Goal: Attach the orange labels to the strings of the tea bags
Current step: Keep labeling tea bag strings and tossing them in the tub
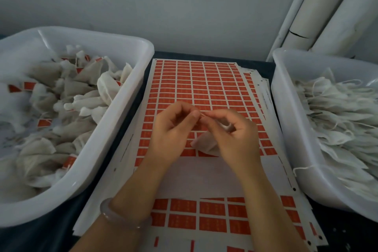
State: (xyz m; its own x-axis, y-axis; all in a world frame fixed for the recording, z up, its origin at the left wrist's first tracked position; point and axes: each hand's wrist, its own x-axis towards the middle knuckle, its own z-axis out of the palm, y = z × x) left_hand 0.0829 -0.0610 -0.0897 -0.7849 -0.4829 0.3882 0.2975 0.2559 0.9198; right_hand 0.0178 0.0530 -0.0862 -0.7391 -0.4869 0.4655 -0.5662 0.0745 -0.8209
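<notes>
Left hand (173, 129): fingers curled, pinching the orange label (202, 116).
Right hand (233, 137): pinches the same label; tea bag (205, 145) hangs beneath, over the table's middle.
Risk: the label may close crooked and miss the string.
</notes>
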